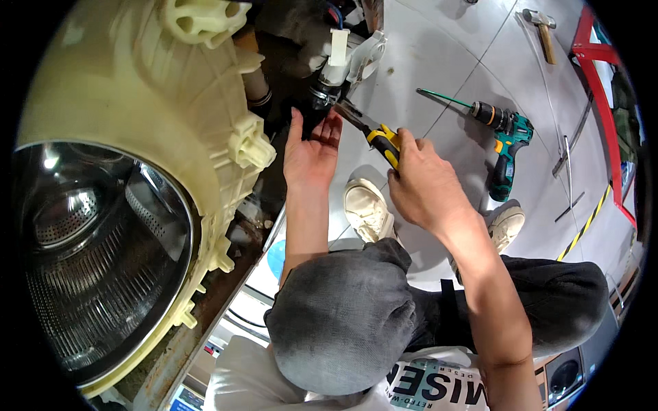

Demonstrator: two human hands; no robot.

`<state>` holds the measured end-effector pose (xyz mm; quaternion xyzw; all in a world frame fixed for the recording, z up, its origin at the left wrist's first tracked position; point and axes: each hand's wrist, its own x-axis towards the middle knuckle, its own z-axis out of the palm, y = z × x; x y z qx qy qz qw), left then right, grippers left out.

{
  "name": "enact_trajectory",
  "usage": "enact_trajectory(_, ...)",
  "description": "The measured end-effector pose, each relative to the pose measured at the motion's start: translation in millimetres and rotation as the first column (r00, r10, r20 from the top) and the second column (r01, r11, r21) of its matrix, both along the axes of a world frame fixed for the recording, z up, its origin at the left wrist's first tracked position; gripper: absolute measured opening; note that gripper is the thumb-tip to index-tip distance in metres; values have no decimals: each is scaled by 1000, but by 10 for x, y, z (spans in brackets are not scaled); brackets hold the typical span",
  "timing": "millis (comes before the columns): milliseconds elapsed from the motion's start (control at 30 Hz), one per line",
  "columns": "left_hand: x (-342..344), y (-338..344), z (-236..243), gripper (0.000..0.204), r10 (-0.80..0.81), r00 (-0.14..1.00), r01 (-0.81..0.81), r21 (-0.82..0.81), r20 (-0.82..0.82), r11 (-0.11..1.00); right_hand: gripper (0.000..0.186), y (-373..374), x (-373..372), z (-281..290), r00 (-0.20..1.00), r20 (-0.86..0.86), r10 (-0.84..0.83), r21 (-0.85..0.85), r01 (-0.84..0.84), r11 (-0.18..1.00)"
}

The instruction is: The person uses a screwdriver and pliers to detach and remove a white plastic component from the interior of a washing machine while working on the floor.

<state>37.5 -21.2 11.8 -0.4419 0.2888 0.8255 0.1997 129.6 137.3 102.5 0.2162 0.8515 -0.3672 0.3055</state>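
A: Where does the work sit right now?

B: On the pump fitting [327, 85], the dark round part with a white clip just beside the lower edge of the cream washer tub [171, 109]. The pliers [370, 130] have their tip right at that fitting, so the step in hand looks like gripping or loosening something there, perhaps a hose clamp. It does not appear to be free yet.

A: And the hands?

B: The right hand [421, 181] is closed round the yellow-and-black handles of the pliers, fingers wrapped tight, forearm reaching up from the person's lap. The left hand [312, 154] is open, palm turned up, fingers straight and spread a little, holding nothing; its fingertips lie just under the fitting, as if to steady or catch it.

A: What would the next move call for?

B: Probably a firm squeeze and a careful twist or pull at the fitting, with the open hand bracing the part. Whether the pliers' tip actually bites on anything is too small to tell.

A: Anything else near the tub?

B: Farther from it, on the grey floor [439, 61], lie a green cordless drill [504, 140] and a hammer [541, 31]. The person crouches, pale shoes [367, 209] between tub and drill.
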Motion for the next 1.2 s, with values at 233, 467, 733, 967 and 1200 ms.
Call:
enact_trajectory(233,128,-52,271,41,-330,937,341,-98,118,935,39,-148,-59,21,998,-45,-54,-50,52,997)
enact_trajectory(467,272,-217,428,35,-662,747,627,-274,-53,729,48,-168,-83,141,993,50,-111,-124,117,985)
enact_trajectory(733,134,-70,498,36,-814,552,778,-240,-180,580,55,-209,-39,206,986,15,-169,-106,169,980)
enact_trajectory(967,134,-18,513,35,-846,525,795,-301,-95,527,56,-276,-82,294,987,26,-161,-81,162,983)
enact_trajectory(1200,93,-44,441,42,-820,563,767,-303,-107,566,62,-242,-156,377,991,31,-129,-97,132,986)
